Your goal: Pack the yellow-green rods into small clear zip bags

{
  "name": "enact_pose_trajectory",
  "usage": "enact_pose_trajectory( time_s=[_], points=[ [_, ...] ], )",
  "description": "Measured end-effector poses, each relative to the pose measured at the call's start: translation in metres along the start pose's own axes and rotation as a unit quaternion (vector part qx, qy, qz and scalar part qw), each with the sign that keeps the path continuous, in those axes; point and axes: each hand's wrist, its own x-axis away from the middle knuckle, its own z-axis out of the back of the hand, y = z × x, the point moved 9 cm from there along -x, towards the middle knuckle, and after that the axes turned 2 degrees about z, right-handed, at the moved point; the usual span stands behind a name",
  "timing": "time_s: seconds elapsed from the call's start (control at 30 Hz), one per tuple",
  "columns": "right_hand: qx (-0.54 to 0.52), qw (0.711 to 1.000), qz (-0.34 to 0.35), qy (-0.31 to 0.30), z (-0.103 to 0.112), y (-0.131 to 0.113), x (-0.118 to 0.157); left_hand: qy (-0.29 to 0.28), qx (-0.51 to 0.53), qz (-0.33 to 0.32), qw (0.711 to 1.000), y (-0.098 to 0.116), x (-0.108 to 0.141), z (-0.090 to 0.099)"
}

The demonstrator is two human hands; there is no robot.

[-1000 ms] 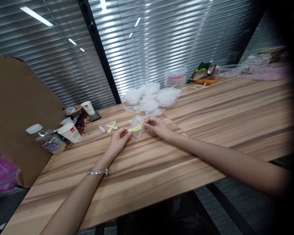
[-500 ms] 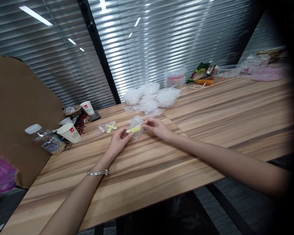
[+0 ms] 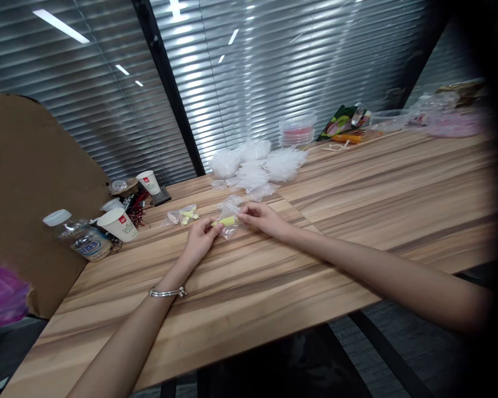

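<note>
A slim yellow strip [image 3: 227, 220] lies level between my hands, over or inside a small clear plastic bag [image 3: 229, 205]; I cannot tell which. My left hand [image 3: 199, 236] pinches the strip's left end between thumb and fingers. At the other end, my right hand [image 3: 265, 218] has its fingertips closed at the strip or the bag's edge, which they partly hide. Just left of my left hand lies a small clear bag with yellow pieces [image 3: 189, 214]. Beside that is another with a pale piece [image 3: 173, 218].
A heap of clear plastic bags [image 3: 253, 166] lies beyond my hands, in front of stacked round tubs [image 3: 297, 130]. Paper cups [image 3: 118, 224] and a plastic bottle [image 3: 89, 240] stand at left by a cardboard sheet [image 3: 33, 182]. An orange tool [image 3: 346, 138] lies far right.
My right hand has shifted slightly left along the strip. The strip has tilted to lie more level, and more of the clear bag shows below it. My left hand has barely moved.
</note>
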Motion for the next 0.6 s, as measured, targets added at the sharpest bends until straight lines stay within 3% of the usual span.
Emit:
enact_pose_trajectory(
  time_s=[0.4, 0.6],
  points=[
    [-0.028, 0.998, -0.021, 0.048, 0.012, 0.007, 0.000, -0.021, 0.099, 0.073, 0.992, -0.001, 0.004, -0.006],
    [-0.014, 1.000, -0.014, 0.018, 0.009, 0.006, -0.002, -0.013, 0.090, 0.061, 0.994, -0.003, 0.002, -0.004]
  ],
)
